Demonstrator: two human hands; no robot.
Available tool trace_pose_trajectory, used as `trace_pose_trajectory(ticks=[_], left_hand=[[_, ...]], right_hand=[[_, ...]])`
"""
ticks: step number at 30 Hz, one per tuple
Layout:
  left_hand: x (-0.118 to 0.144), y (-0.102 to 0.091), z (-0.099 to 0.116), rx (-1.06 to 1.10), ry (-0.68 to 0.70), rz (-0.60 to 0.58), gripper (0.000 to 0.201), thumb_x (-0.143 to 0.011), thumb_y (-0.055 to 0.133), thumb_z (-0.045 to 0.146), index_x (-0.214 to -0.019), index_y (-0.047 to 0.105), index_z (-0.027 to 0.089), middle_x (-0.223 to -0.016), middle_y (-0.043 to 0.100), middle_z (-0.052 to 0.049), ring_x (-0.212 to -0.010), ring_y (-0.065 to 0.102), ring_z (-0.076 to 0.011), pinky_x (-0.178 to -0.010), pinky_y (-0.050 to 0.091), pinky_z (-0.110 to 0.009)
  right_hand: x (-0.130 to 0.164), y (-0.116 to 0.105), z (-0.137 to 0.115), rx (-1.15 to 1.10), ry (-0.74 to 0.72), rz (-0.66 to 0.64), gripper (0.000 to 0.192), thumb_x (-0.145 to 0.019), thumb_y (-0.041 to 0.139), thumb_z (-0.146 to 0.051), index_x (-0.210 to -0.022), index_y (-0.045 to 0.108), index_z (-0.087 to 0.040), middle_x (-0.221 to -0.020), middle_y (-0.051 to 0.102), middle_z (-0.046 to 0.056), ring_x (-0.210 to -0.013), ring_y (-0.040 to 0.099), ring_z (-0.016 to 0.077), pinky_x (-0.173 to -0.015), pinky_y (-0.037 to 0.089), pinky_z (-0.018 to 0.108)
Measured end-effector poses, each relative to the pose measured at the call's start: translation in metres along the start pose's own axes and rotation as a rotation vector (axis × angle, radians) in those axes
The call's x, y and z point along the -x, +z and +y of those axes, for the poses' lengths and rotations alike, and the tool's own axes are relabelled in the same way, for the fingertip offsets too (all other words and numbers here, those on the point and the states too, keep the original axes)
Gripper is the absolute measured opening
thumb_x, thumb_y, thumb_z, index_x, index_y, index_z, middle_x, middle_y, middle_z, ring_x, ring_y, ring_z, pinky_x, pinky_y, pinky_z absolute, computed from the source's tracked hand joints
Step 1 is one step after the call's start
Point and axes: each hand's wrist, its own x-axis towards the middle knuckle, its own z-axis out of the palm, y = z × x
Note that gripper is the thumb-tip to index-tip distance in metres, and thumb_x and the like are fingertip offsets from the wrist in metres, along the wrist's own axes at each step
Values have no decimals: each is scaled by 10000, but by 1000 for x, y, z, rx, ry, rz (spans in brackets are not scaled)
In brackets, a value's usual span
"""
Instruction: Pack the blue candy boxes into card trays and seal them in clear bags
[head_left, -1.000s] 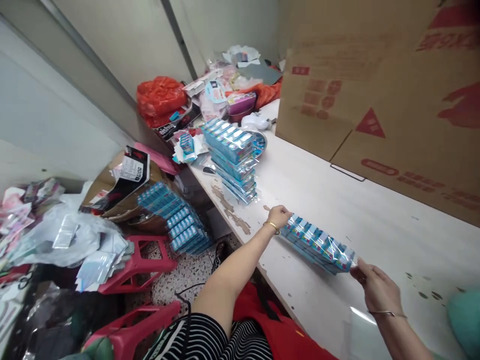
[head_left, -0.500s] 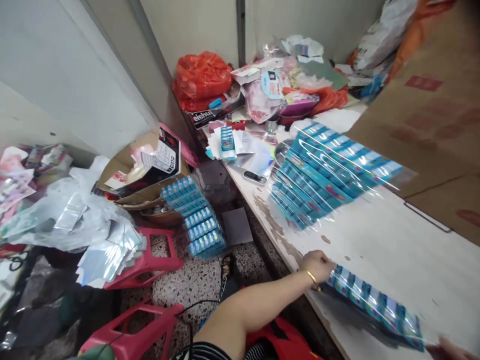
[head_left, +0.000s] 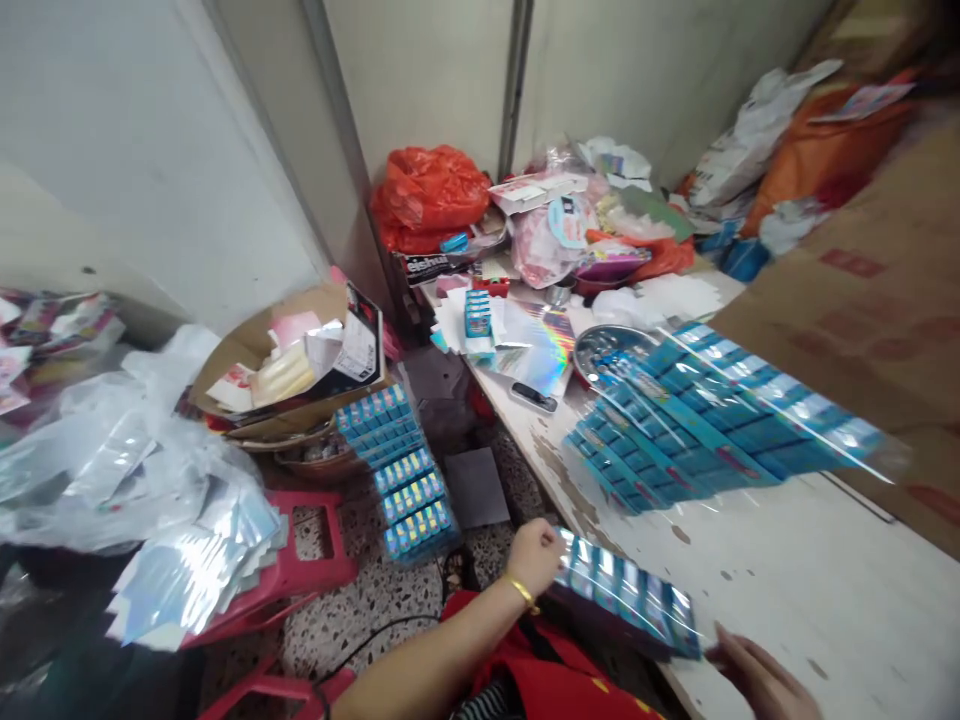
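Observation:
A clear-wrapped pack of small blue boxes point(head_left: 626, 590) lies tilted across the table's front edge, its boxes lined up in a row. My left hand point(head_left: 536, 558), with a gold bangle at the wrist, is closed on the pack's left end. At the other end, my right hand point(head_left: 761, 672) has its fingertips together at the edge of the clear film; its lower part is cut off by the frame. Beyond them, a larger stack of similar film-wrapped blue packs point(head_left: 705, 415) rests on the table, beside a metal bowl point(head_left: 600, 345).
More blue packs point(head_left: 397, 470) stand low at the left, near a pink stool point(head_left: 315, 540) bearing silvery sheets point(head_left: 202, 570). A cardboard box point(head_left: 862, 330) rises at the right. Bags, papers and a dark oblong object point(head_left: 534, 397) occupy the far part of the white table point(head_left: 810, 560).
Both hands and the pack have shifted left and nearer to me in the view. The camera has turned too, and more of my right hand now shows.

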Motion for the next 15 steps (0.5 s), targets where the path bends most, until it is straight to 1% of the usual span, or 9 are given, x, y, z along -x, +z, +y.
trace_pose_trajectory(ticks=[2,3,4,6,8,10,13,15], left_hand=[[4,-15,-2,-23,32,55,131,-716,534,188,-599,480,163,-505,469,29,-513,498,-119,-528,358,-219],[5,-20,-3,-33,48,79,143,-715,534,232,-600,485,163,-519,470,25,-530,495,-121,-544,365,-222],[5,-23,-4,-38,66,99,168,-716,530,289,-611,488,165,-542,474,22,-556,495,-123,-558,370,-224],[1,-24,-5,1,69,134,285,-687,542,448,-637,484,174,-556,478,21,-556,482,-131,-533,374,-230],[-7,-17,-2,34,54,157,378,-634,561,547,-648,479,178,-545,483,21,-527,462,-128,-503,364,-231],[-20,-6,6,30,57,177,417,-585,582,575,-639,478,175,-528,481,23,-500,437,-115,-495,346,-227],[-50,10,25,-22,80,197,417,-525,601,559,-617,484,169,-510,466,26,-498,427,-106,-515,346,-230],[-76,16,41,-77,90,207,375,-533,605,515,-610,498,164,-499,471,22,-500,427,-108,-525,345,-234]], right_hand=[[3,15,-16,8,-66,-92,544,-447,715,-681,-620,676,-167,-718,635,75,-769,575,204,-748,500,281],[2,21,-24,22,-127,-145,538,-512,680,-689,-621,660,-163,-708,625,65,-764,559,194,-764,475,288],[-1,25,-31,33,-182,-176,540,-542,653,-695,-606,639,-159,-681,608,57,-741,541,188,-758,453,297],[-12,29,-44,26,-225,-210,549,-570,614,-702,-588,605,-153,-631,582,47,-702,516,183,-724,414,310],[-26,25,-54,16,-268,-206,538,-600,590,-686,-542,563,-152,-588,545,36,-659,476,165,-691,376,307],[-39,18,-58,-37,-270,-227,511,-610,599,-652,-527,538,-151,-573,529,28,-640,459,153,-674,356,300],[-50,7,-56,-166,-176,-346,454,-583,651,-585,-577,563,-140,-608,561,32,-657,487,155,-674,352,290],[-55,4,-53,-245,-87,-431,411,-562,685,-522,-658,601,-132,-690,606,43,-721,522,167,-697,352,284]])
